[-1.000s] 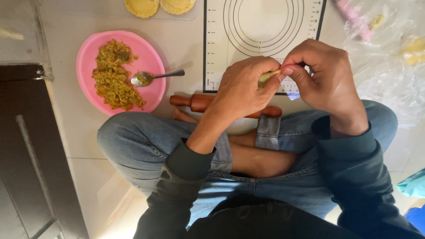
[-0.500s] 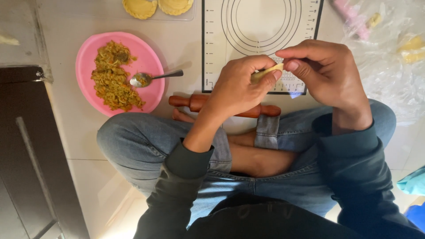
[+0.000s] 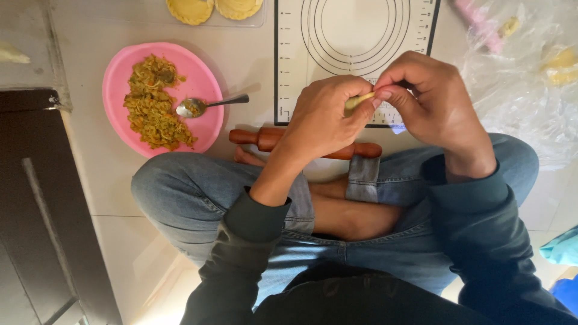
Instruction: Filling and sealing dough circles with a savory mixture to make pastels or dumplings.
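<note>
A small pale yellow piece of dough sits pinched between both hands, above the near edge of a white rolling mat printed with circles. My left hand wraps it from the left, fingers curled over it. My right hand pinches its right end with thumb and fingertips. Most of the dough is hidden by my fingers. A brown wooden rolling pin lies on the floor just under my left hand, by my crossed legs in jeans.
A pink plate with yellow-brown filling and a metal spoon lies at left. Two round shaped pastries rest on a clear tray at the top. Crumpled clear plastic with dough bits lies at right. A dark cabinet stands at left.
Both hands, still holding the dough, have shifted slightly up over the mat's near edge, and the fingers have worked along the piece. Nothing else has moved.
</note>
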